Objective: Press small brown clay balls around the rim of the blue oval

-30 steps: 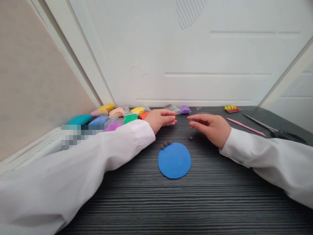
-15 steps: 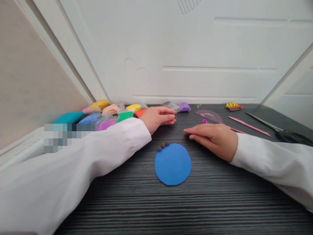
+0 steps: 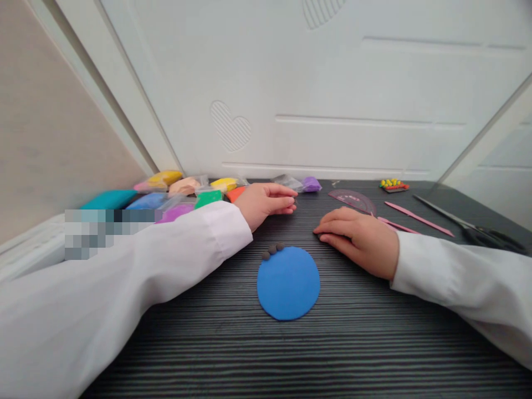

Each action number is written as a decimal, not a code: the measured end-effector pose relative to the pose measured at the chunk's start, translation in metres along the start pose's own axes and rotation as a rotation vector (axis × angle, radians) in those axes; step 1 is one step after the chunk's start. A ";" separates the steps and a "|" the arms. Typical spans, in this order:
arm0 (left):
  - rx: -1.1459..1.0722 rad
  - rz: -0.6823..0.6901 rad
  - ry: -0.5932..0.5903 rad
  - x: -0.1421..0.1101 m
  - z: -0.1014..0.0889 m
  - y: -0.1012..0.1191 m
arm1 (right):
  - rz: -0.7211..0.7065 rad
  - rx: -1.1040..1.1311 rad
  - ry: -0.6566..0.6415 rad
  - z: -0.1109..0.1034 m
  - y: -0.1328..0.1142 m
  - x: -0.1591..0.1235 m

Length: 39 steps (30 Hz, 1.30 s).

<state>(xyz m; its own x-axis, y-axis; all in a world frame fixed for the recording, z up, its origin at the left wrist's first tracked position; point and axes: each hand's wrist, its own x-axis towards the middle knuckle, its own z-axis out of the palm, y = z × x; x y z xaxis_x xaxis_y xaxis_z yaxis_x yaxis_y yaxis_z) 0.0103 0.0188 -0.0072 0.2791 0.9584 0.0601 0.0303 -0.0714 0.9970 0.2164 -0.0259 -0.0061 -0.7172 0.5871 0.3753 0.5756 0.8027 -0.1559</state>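
A flat blue clay disc [image 3: 288, 284] lies on the dark, ridged table. Several small dark clay balls [image 3: 273, 252] sit in a row on its upper left edge. Beyond the disc is my left hand [image 3: 268, 205], its fingers drawn together; whatever is between them is hidden. My right hand [image 3: 358, 239] rests on the table to the right of the disc, thumb and fingertips closed around a small dark piece of clay [image 3: 316, 233] that shows only in part. Neither hand touches the disc.
Bagged clay in several colours, including a green pack [image 3: 209, 198] and a purple pack [image 3: 311, 184], lies at the back. A protractor [image 3: 352, 200], pink modelling tools [image 3: 419, 218], scissors [image 3: 477, 228] and a small yellow-and-red clay piece [image 3: 393, 185] are at the right.
My right hand has shifted slightly, and a dark bit now shows at its fingertips. The small magenta piece behind it is now hidden. The view has moved a little; my left hand keeps its pose.
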 end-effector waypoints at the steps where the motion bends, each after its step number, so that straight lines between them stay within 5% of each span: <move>1: 0.004 0.000 0.002 0.000 0.000 0.000 | 0.011 0.017 0.006 0.000 0.000 0.000; 14: -0.010 -0.011 -0.003 0.001 -0.002 -0.001 | 0.311 0.446 0.265 0.001 -0.005 -0.006; 23: 0.038 0.008 -0.027 -0.002 0.000 0.002 | 0.309 0.405 0.145 -0.006 -0.008 -0.009; 27: 0.052 0.016 -0.028 -0.001 -0.001 0.001 | 0.339 0.499 -0.081 -0.017 -0.011 -0.021; 31: 0.069 0.011 -0.037 -0.001 -0.001 0.002 | 0.294 0.328 -0.259 -0.030 -0.010 -0.030; 39: 0.089 -0.002 -0.015 -0.002 0.001 0.003 | 0.110 0.086 -0.063 -0.023 -0.025 -0.044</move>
<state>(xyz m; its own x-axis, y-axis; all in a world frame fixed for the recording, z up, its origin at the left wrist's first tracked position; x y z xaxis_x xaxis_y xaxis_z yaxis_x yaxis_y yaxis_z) 0.0104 0.0168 -0.0040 0.2934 0.9543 0.0571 0.1161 -0.0948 0.9887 0.2424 -0.0745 0.0023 -0.6763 0.6755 0.2940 0.6184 0.7374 -0.2717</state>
